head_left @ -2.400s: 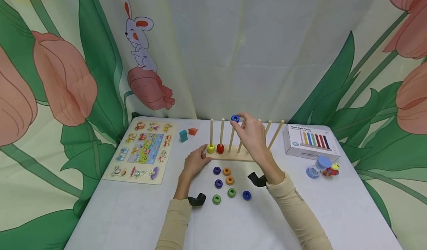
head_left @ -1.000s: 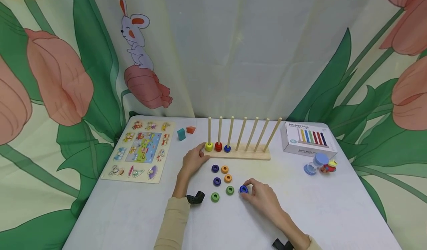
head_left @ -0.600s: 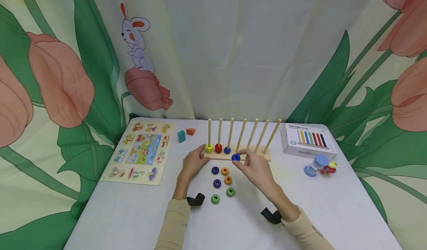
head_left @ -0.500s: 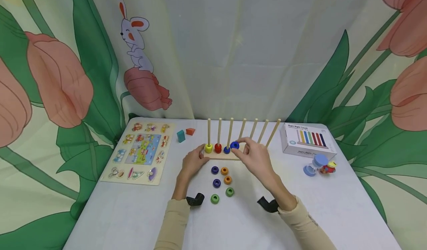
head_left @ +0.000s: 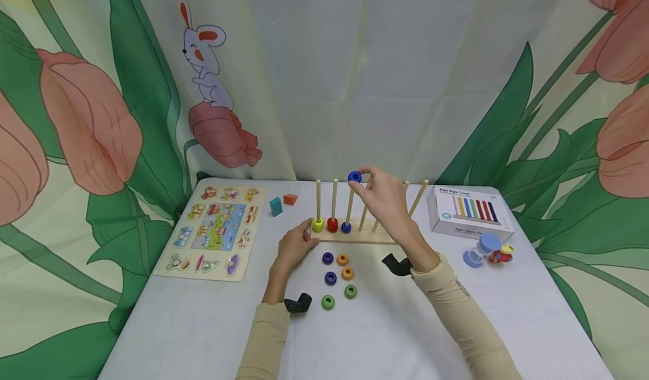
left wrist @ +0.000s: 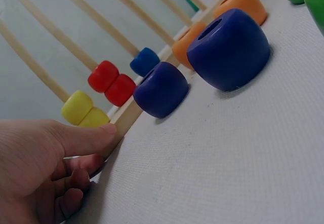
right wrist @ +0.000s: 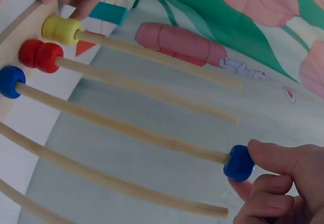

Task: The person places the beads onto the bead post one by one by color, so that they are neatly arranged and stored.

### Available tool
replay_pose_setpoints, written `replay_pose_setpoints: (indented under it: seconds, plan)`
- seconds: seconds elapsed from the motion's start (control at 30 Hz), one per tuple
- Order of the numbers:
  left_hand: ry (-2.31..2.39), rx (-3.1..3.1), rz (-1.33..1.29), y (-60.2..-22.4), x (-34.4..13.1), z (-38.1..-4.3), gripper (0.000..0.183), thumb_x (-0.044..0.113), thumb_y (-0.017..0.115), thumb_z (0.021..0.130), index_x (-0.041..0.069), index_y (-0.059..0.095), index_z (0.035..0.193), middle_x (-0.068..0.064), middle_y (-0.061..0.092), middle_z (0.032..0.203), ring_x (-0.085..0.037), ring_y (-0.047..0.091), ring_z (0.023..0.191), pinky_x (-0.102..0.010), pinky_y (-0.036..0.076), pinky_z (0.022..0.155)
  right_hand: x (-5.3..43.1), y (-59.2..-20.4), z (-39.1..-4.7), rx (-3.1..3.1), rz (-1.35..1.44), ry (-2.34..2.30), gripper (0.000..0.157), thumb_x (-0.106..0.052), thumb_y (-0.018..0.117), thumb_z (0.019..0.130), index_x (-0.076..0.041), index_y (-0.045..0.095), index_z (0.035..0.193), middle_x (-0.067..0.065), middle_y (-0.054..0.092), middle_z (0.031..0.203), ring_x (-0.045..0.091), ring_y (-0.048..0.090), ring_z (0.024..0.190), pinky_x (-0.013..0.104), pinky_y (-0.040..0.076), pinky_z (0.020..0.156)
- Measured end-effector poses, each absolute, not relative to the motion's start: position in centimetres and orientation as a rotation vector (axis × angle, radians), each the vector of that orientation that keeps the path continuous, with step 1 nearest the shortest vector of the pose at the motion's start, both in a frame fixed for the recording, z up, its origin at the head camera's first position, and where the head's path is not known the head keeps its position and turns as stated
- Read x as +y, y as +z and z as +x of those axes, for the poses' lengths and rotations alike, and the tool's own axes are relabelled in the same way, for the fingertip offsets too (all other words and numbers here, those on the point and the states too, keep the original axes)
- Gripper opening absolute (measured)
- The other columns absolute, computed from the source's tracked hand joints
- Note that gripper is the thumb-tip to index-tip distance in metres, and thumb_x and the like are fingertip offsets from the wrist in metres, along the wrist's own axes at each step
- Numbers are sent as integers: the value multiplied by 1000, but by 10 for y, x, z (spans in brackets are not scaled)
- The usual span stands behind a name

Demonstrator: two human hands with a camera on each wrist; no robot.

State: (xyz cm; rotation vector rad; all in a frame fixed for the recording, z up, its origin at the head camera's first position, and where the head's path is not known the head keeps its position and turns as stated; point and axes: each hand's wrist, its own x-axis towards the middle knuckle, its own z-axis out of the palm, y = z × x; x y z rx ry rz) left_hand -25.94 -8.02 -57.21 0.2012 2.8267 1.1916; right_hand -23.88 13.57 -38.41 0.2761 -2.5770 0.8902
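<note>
1. Pinching a blue bead [head_left: 355, 176] between thumb and fingertips, the right hand [head_left: 382, 199] has it at the top of the third peg [head_left: 350, 202], counting from the left hand's end. The peg's tip meets the bead; whether it has entered the hole, I cannot tell.

2. Gripping the end of the base [head_left: 365, 236], the left hand [head_left: 294, 246] lies below and to the left of that pinch, its thumb on the wood and its fingers curled by the edge.

3. Straight below the pinch, at the foot of the same peg, sits one seated blue bead [head_left: 346, 228]. Beyond it, towards the left hand, come two red beads [head_left: 332, 225], then two yellow beads [head_left: 318, 225] right beside the left hand's grip.

4. Nearer the person than both grips, loose on the table [head_left: 334, 346], lie two navy beads [head_left: 328, 258], two orange beads [head_left: 342, 260] and two green beads [head_left: 350, 291].

5. Judging by this layout, yellow and red look done and blue about half done: one seated, its partner up in the pinch. Those six loose beads appear to be what is left.
</note>
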Motion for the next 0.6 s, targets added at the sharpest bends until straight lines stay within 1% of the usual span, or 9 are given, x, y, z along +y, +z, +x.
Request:
replay_pose_setpoints:
  seconds: [0.17,0.3,0.43,0.6]
  plan:
    - [1185,2829,204,-571,-80,-260,62,31,72,85,12,48,140,2,53,69,-14,47,60,-30,34,55,135,-389,-238,-2563,251,949,38,-33,68,88,-7,64,115,-1,51,54,16,42,43,32,32,43]
    - [1188,2829,205,-572,-79,-261,63,32,72,85,13,48,140,2,53,70,-14,47,60,-30,34,55,137,-401,-228,-2488,262,1028,35,-29,69,88,-9,62,115,-2,47,51,16,39,41,32,30,42]
    - [1202,2817,201,-573,-80,-261,63,32,72,85,13,48,140,2,54,70,-15,47,60,-31,35,56,137,-425,-211,-2518,274,1095,31,-27,70,87,-10,62,111,-3,45,50,14,37,39,28,27,39]
    - [1180,2835,211,-574,-81,-262,64,34,72,85,13,48,140,3,54,70,-14,47,60,-31,35,56,137,-466,-190,-2691,241,1172,32,-28,72,85,-9,63,109,-4,46,50,11,38,40,25,28,40]
